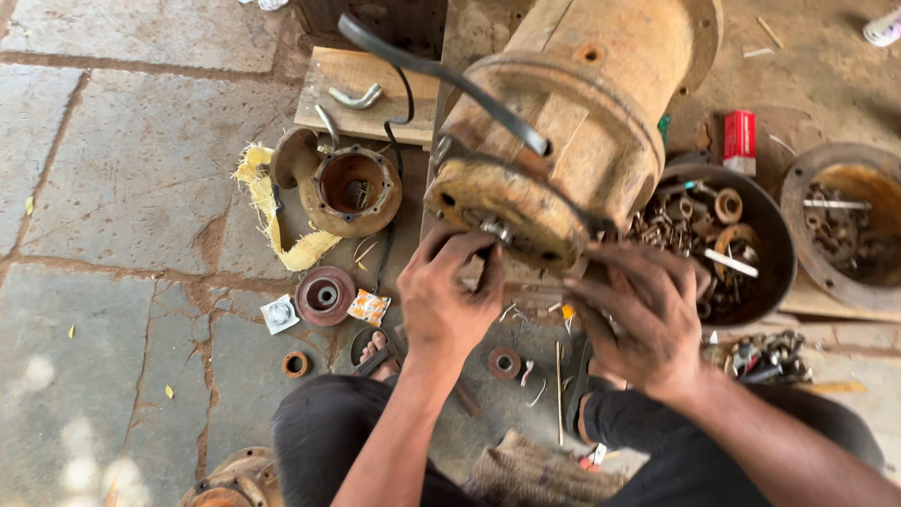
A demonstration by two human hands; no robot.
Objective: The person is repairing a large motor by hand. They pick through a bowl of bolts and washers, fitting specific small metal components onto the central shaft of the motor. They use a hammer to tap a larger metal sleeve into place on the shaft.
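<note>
Stone floor (122,188), rusty motor housing (563,131), parts bowl (779,244), yellow rag (267,211), sm. rings

Parts bowl (784,246) right; open floor (122,188) left.

Motor housing (572,122) centre, cup-shaped casting (352,188) to its left, bowl of parts (779,253) to its right.

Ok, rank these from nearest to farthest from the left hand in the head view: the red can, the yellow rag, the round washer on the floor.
From the left hand:
1. Washer, just below it, toward the right.
2. Yellow rag, off to the left.
3. Red can, far right, beyond the motor housing.
</note>
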